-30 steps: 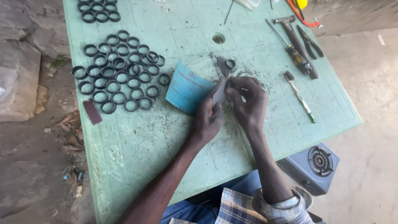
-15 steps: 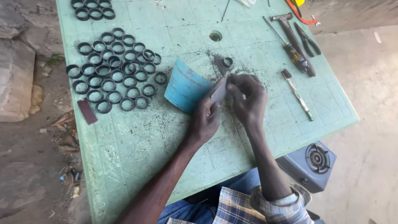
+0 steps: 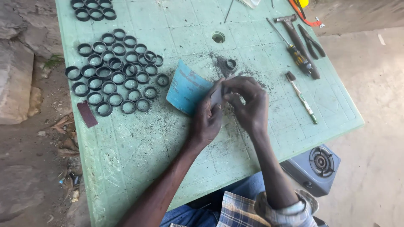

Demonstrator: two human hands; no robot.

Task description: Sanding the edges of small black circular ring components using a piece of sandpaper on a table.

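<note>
Bare ground and rock surround a pale green bench dusted with dark filings. At its middle the person's two hands meet. The left hand pinches a sheet of blue sandpaper, which folds up from the bench surface between the thumb and fingers. The right hand has its fingertips closed on a small pale piece pressed against the sandpaper's edge; what that piece is I cannot tell. Just beyond the hands one ring lies alone in the filings. To the left, a cluster of dark rings sits flat, with a few more at the far corner. A hammer, pliers and a brush lie to the right. A small stove stands on the ground beside the bench.
</note>
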